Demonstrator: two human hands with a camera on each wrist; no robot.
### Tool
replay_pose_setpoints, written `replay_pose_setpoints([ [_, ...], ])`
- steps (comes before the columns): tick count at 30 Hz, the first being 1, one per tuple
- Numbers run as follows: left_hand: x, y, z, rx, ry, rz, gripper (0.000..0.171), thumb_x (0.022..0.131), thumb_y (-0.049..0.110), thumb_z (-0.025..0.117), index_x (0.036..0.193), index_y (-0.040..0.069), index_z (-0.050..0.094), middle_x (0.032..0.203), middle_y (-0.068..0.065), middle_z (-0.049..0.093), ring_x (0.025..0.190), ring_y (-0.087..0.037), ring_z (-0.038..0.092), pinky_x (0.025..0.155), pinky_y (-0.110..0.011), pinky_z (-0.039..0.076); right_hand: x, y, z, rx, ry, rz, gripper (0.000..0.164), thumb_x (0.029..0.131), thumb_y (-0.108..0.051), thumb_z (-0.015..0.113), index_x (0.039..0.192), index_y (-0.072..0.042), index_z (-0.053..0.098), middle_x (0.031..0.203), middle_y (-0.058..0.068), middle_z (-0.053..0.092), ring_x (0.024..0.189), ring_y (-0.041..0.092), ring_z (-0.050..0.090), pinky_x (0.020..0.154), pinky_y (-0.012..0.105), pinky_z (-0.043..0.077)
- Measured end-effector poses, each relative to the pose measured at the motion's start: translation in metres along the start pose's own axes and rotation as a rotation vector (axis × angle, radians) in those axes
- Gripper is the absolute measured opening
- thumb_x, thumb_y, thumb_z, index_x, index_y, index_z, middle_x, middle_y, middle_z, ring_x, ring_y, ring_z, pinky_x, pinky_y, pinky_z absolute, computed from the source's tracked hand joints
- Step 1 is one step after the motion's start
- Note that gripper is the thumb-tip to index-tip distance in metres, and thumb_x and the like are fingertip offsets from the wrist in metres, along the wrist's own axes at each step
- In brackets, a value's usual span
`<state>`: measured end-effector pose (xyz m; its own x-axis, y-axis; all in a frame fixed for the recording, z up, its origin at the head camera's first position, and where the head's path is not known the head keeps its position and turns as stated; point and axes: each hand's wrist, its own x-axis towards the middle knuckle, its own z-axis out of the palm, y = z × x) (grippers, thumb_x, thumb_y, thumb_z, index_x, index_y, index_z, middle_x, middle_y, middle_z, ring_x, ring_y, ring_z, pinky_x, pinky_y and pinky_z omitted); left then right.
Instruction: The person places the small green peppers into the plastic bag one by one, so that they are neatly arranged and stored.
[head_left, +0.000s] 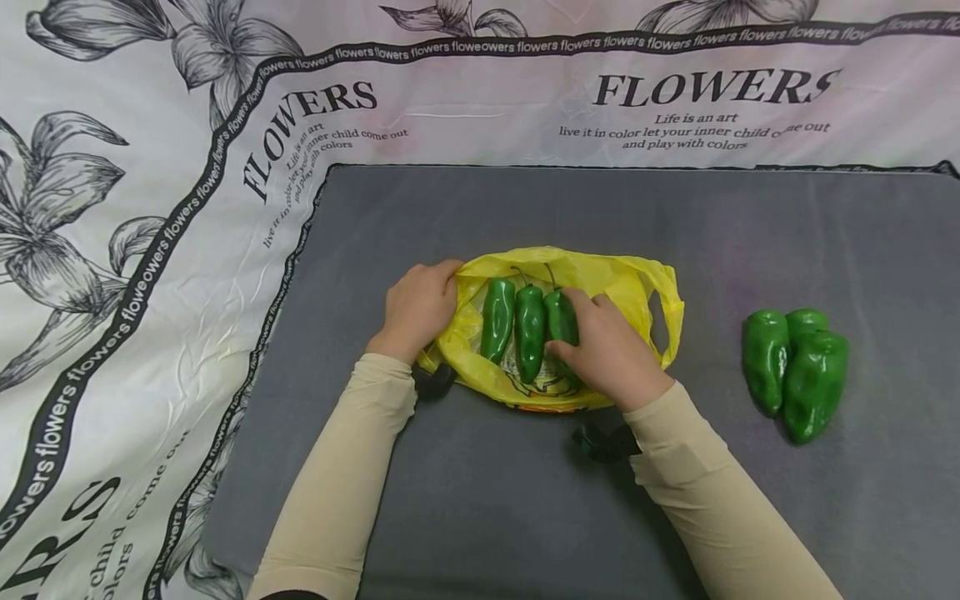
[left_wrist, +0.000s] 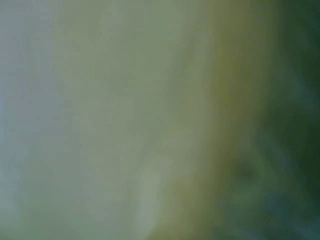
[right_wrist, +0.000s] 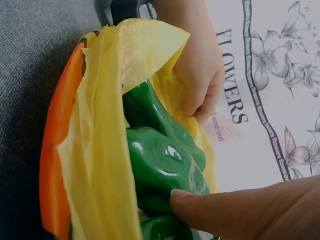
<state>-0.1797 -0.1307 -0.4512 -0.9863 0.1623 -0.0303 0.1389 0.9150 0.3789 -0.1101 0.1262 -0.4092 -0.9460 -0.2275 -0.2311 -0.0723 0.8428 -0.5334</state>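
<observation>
A yellow plastic bag lies with its mouth spread wide on the grey cloth. Inside, three glossy green peppers rest side by side: the left pepper, the middle pepper and the right pepper. My left hand grips the bag's left rim. Reaching into the bag from the right, my right hand holds the right pepper, thumb at its near end and fingers over its far side. In the right wrist view my thumb lies against a pepper. Everything in the left wrist view is blurred.
Three more green peppers lie bunched together on the grey cloth to the right of the bag. A looped bag handle stands out at the right. White floral-printed fabric borders the cloth at the back and left.
</observation>
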Motion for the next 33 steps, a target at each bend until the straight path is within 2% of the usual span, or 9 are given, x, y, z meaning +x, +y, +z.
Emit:
replay_pose_setpoints([
  [10, -0.001, 0.000, 0.003, 0.002, -0.005, -0.012, 0.042, 0.113, 0.027, 0.040, 0.148, 0.026, 0.063, 0.132, -0.003, 0.072, 0.115, -0.029, 0.065, 0.082, -0.054, 0.056, -0.005, 0.001, -0.001, -0.021, 0.009, -0.014, 0.081, 0.096, -0.027, 0.078, 0.160, 0.002, 0.037, 0.135, 0.033, 0.055, 0.118, 0.043, 0.059, 0.096, 0.057, 0.053],
  [18, 0.000, -0.001, 0.002, 0.011, 0.011, -0.011, 0.042, 0.112, 0.026, 0.040, 0.148, 0.025, 0.063, 0.131, -0.004, 0.073, 0.115, -0.029, 0.065, 0.081, -0.054, 0.056, -0.009, 0.001, -0.002, -0.064, 0.046, -0.036, 0.079, 0.095, -0.030, 0.079, 0.157, 0.000, 0.041, 0.125, 0.029, 0.059, 0.107, 0.040, 0.062, 0.086, 0.055, 0.055],
  [25, 0.000, 0.001, 0.002, 0.020, -0.002, -0.017, 0.043, 0.113, 0.027, 0.040, 0.149, 0.025, 0.062, 0.132, -0.004, 0.072, 0.116, -0.029, 0.065, 0.081, -0.052, 0.056, -0.014, 0.001, -0.007, -0.094, 0.046, -0.020, 0.077, 0.097, -0.036, 0.077, 0.158, -0.002, 0.043, 0.130, 0.029, 0.059, 0.109, 0.040, 0.064, 0.082, 0.057, 0.056],
  [33, -0.001, 0.001, 0.001, 0.016, -0.009, -0.019, 0.043, 0.113, 0.027, 0.039, 0.149, 0.026, 0.061, 0.132, -0.003, 0.072, 0.117, -0.028, 0.064, 0.080, -0.051, 0.056, -0.023, 0.000, -0.012, -0.130, 0.048, -0.004, 0.076, 0.096, -0.040, 0.077, 0.157, -0.006, 0.047, 0.138, 0.027, 0.060, 0.117, 0.042, 0.063, 0.085, 0.062, 0.056],
])
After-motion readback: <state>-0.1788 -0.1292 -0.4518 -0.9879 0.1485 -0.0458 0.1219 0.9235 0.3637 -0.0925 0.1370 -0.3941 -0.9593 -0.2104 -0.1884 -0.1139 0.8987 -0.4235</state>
